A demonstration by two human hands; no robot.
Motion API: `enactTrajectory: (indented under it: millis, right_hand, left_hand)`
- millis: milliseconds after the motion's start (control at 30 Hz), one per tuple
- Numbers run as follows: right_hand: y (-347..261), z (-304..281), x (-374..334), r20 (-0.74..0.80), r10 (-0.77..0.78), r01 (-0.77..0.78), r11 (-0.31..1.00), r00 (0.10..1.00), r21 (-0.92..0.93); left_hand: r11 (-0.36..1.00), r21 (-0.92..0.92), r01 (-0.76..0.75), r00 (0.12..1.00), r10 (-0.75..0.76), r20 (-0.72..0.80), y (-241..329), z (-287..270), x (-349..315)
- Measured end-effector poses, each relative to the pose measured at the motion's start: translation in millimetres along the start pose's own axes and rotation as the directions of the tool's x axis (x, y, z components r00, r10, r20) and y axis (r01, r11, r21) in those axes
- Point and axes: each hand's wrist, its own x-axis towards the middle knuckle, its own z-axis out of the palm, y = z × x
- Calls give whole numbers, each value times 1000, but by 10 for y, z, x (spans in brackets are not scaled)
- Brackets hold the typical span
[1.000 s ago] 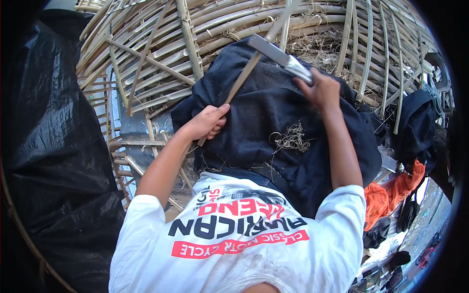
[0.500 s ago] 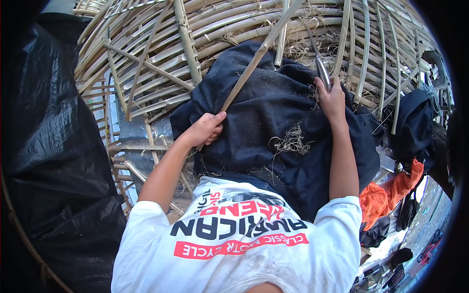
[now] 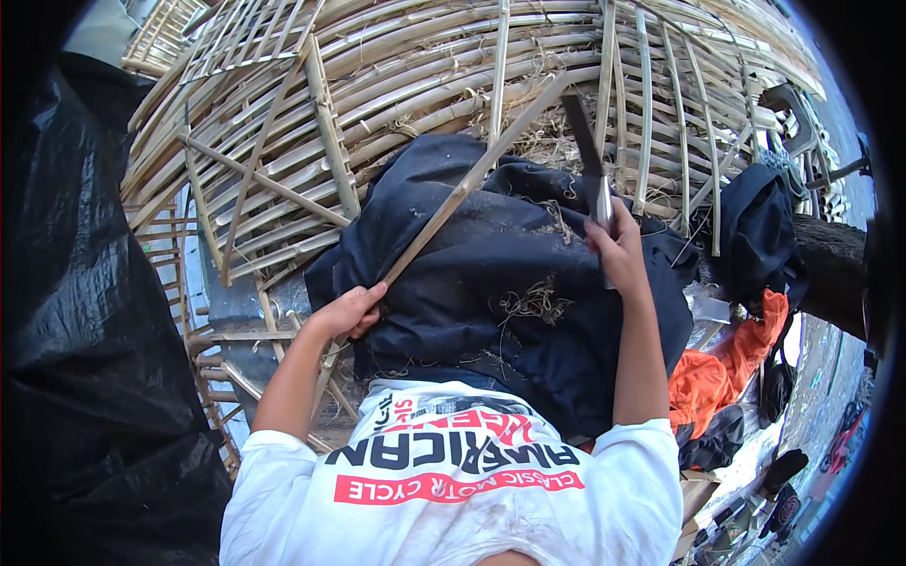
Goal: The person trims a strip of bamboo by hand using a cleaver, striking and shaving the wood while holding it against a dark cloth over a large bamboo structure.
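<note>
My left hand [image 3: 349, 311] is closed round the near end of a long bamboo strip [image 3: 462, 193], which slants up and away to the right. In my right hand [image 3: 618, 247] is a knife [image 3: 587, 141] with a dark blade and a shiny handle. Its blade points away from me, to the right of the strip's far end and apart from it. A dark cloth [image 3: 453, 255] covers my lap beneath both hands. Curled bamboo shavings [image 3: 536, 302] lie on the cloth between my forearms.
Slatted bamboo panels [image 3: 415, 85] spread across the far side. A black plastic sheet [image 3: 104, 283] hangs at the left. On the right are an orange cloth [image 3: 727, 363], a dark log [image 3: 830, 274] and a metal clamp-like object [image 3: 802, 123].
The knife has swung from a thin edge-on look to showing its blade broadside. The strip and both hands sit lower and further left in the picture, as the whole view has shifted too.
</note>
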Motion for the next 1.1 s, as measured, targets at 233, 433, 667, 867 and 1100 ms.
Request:
enactTrajectory:
  millis: [233, 433, 667, 867, 1100]
  right_hand:
    - [-264, 59, 291, 157, 208, -218, 975, 965, 50]
    - [-148, 345, 131, 347, 403, -340, 912, 847, -228]
    - [-95, 346, 185, 104, 315, -323, 943, 943, 81]
    - [90, 374, -60, 303, 186, -83, 943, 935, -322]
    - [7, 182, 12, 129, 208, -205, 978, 970, -39]
  left_hand:
    - [999, 26, 20, 1000, -20, 4, -59, -129, 124]
    - [991, 136, -12, 995, 26, -96, -30, -133, 86]
    - [978, 203, 38, 993, -16, -113, -3, -164, 184]
    - [891, 445, 95, 995, -87, -38, 212, -164, 56]
    - [927, 375, 25, 966, 75, -248, 221, -55, 67]
